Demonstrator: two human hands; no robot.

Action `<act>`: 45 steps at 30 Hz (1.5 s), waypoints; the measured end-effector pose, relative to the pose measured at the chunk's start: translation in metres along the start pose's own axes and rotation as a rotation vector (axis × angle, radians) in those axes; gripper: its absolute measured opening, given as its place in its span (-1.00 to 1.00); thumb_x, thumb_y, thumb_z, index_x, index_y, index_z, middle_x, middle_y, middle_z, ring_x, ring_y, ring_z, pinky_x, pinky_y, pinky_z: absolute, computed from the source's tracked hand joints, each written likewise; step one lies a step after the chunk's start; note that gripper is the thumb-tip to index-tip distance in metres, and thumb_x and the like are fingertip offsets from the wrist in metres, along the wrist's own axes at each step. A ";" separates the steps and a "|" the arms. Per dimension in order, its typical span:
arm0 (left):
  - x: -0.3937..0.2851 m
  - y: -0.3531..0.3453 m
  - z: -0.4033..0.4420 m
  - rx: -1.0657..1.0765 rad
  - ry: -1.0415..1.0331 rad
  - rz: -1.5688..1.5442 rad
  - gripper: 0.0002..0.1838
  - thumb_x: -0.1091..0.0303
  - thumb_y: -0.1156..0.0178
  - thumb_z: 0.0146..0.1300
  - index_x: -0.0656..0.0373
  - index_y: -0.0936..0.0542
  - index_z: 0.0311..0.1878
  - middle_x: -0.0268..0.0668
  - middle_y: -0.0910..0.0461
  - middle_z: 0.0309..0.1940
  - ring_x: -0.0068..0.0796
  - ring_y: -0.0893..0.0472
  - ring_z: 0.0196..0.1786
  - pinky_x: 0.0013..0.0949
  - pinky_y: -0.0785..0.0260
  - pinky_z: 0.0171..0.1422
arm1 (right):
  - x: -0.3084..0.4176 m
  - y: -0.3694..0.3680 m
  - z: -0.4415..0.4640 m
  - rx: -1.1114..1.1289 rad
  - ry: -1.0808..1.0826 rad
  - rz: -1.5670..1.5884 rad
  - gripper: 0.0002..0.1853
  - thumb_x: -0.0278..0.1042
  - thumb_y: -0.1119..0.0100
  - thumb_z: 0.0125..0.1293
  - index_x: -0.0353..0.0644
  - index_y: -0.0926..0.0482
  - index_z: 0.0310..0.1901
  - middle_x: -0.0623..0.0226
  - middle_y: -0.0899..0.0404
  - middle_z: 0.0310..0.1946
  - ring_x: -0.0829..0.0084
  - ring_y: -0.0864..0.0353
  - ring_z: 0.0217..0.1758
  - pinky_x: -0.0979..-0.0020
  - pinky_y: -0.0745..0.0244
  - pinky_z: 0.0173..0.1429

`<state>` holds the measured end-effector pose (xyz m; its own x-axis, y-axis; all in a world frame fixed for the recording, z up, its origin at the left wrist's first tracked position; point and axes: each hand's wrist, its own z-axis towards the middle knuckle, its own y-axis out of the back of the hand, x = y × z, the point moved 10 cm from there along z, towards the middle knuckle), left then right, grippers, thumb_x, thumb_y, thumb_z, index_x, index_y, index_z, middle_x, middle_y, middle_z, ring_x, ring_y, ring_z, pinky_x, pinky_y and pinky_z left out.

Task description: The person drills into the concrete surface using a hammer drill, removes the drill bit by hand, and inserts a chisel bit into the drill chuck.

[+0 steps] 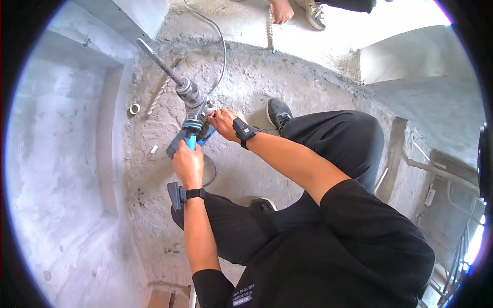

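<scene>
A rotary hammer (195, 100) with a blue and dark body is tilted over the rough concrete floor, its flat chisel bit (160, 62) pointing to the upper left. My left hand (188, 163) is wrapped around the light blue side handle (191, 141) below the chuck. Closed at the fingertips, my right hand (225, 123) grips the side of the hammer's housing; the exact part under the fingers is hidden. Beyond the tool, a long spiral drill bit (158, 96) lies on the floor.
A white ring (134, 109) and a small white piece (154, 149) lie near the left wall. The grey cable (224, 46) runs up the floor. At the top, another person's hand (281, 10) is beside a second spiral drill bit (271, 33). Concrete walls flank both sides.
</scene>
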<state>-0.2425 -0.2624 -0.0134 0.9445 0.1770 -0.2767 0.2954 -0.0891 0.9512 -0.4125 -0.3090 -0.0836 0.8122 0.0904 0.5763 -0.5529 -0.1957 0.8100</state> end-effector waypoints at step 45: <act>0.023 -0.001 0.002 -0.035 0.033 -0.073 -0.65 0.09 -0.37 0.22 0.23 -0.58 -0.26 0.06 -0.68 -0.45 0.19 -0.69 -0.32 0.11 -0.50 -0.26 | -0.123 -0.126 -0.005 0.169 -0.472 0.310 0.11 -0.16 -0.69 -0.10 -0.10 -0.22 0.49 -0.13 -0.37 0.31 -0.11 -0.37 0.42 0.07 -0.37 0.48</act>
<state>-0.2209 -0.2602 -0.0215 0.9151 0.2143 -0.3416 0.3577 -0.0401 0.9330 -0.4433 -0.2908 -0.2557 0.6337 -0.4326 0.6413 -0.7719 -0.2996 0.5607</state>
